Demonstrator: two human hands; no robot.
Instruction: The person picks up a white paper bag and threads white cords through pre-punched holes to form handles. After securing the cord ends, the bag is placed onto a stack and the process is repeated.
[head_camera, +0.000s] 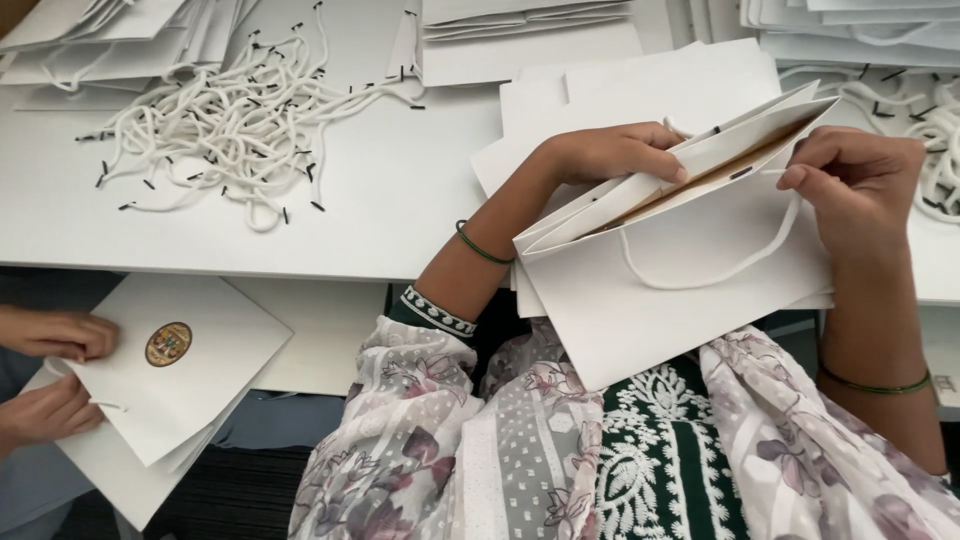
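The left hand (610, 152) is holding the white paper bag (680, 290) open while the right hand (860, 185) is pinching its cord handle (700, 280); one handle is on, and many loose cords (220, 130) are lying on the tabletop (400, 200).
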